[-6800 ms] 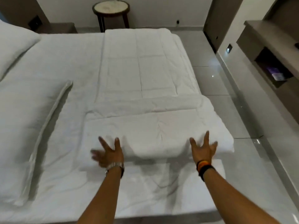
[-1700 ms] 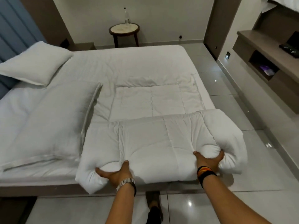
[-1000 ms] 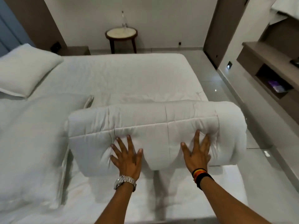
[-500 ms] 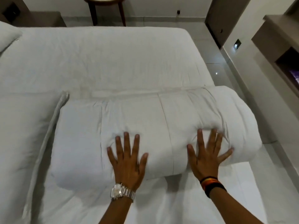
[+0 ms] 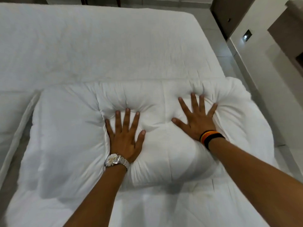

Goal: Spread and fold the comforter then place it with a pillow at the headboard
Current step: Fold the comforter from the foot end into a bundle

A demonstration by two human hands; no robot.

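Pressing down flat, both hands lay on top of the folded comforter (image 5: 68,133), which sat as a thick white bundle across the near part of the bed (image 5: 114,43). The left hand (image 5: 125,136) had its palm down near the middle of the bundle, fingers (image 5: 127,118) spread wide and straight, gripping nothing; the padding sank beneath it and puckered into creases just beyond the fingertips. The right hand (image 5: 197,122) rested further right, also palm down with its fingers splayed and nothing held, the fabric bunched into folds around them. A silver watch (image 5: 114,160) sat on the left wrist, and black and orange bands (image 5: 210,136) circled the right wrist. The comforter's right end bulged out over the bed's right edge, above the pale tiled floor (image 5: 229,63). Between the two hands a stitched seam ran down the bundle. To the left, just beside the comforter, lay a flat white piece with a raised border (image 5: 18,135); whether it was a pillow could not be told. Beyond the bundle the sheet stretched smooth and white toward the far wall
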